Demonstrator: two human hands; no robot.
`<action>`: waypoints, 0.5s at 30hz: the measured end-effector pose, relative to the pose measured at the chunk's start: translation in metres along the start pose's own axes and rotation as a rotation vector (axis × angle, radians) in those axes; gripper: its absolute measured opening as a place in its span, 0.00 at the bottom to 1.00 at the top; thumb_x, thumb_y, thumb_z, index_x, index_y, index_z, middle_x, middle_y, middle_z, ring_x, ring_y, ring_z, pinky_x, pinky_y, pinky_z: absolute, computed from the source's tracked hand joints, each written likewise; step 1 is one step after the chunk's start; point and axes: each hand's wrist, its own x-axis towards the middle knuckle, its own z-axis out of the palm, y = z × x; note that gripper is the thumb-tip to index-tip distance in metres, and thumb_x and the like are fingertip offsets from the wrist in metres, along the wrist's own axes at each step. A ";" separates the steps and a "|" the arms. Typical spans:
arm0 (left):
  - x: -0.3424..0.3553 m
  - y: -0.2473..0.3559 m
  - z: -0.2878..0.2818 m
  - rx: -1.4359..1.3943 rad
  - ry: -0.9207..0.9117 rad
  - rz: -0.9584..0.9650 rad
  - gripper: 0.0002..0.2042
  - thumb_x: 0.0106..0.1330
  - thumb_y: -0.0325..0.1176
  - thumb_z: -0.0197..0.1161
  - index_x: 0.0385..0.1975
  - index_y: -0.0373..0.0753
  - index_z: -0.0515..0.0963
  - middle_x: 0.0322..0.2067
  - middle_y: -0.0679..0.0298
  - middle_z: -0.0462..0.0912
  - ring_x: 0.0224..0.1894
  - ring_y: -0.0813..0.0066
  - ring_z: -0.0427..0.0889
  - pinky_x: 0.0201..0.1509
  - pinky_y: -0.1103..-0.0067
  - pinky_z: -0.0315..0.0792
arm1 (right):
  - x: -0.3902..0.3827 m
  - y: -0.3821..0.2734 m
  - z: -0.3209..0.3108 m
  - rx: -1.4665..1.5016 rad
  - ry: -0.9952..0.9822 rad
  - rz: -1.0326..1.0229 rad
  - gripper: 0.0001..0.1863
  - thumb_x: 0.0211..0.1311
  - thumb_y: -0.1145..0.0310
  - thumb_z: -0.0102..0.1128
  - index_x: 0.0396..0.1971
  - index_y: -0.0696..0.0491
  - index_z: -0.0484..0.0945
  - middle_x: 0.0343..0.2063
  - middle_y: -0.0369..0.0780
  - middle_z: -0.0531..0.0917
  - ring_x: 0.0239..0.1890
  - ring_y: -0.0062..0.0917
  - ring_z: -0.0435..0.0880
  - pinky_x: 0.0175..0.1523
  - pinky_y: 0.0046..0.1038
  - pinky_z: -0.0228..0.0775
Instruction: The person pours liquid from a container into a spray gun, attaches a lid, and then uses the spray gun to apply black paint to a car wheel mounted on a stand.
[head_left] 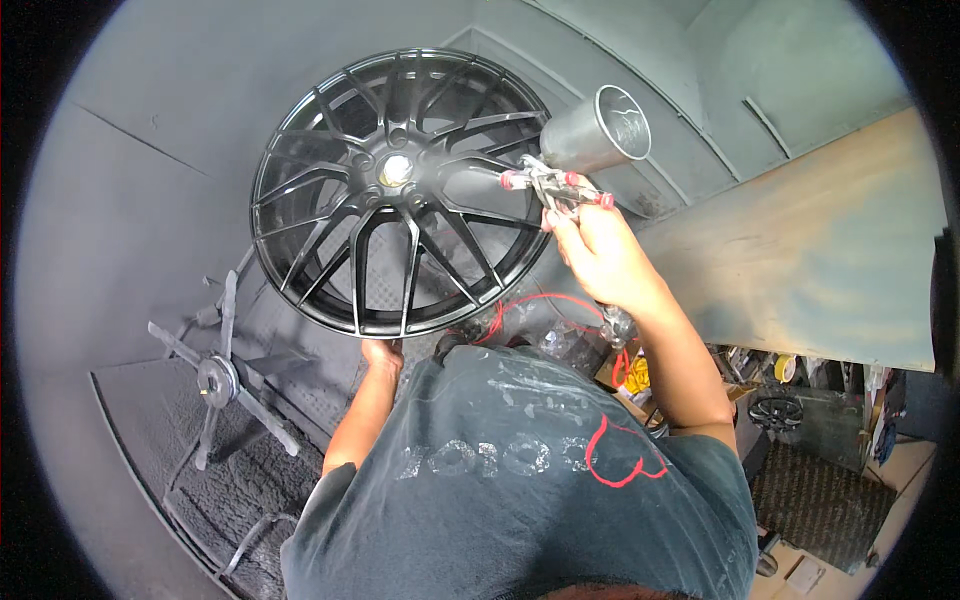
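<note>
A black multi-spoke car wheel rim [407, 225] fills the upper middle, its spoked face towards me. Around its pale centre hole sit several bolt holes. My right hand [600, 250] is closed round a spray gun [553, 185] with red-ringed knobs and an open metal cup [580, 135]. The gun is at the wheel's right side, its front pointing over the spokes. My left hand [381, 353] reaches under the wheel's near edge; the wheel hides its fingers, so I cannot tell what they grip.
A grey-coated spoked stand [217, 382] is at the left. Below the wheel, a red hose [545, 297] curves past my right arm. A paint-dusted panel [800, 250] stands at the right, with cluttered shelves below, a small black wheel-shaped item [776, 412] and a dark mat [820, 500].
</note>
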 end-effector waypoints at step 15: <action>-0.012 -0.001 0.001 0.166 -0.073 -0.152 0.16 0.72 0.50 0.54 0.51 0.47 0.75 0.50 0.68 0.78 0.46 0.66 0.76 0.44 0.69 0.72 | 0.018 0.038 -0.037 -0.410 0.393 0.078 0.13 0.71 0.71 0.50 0.36 0.67 0.78 0.46 0.59 0.79 0.45 0.54 0.81 0.51 0.44 0.73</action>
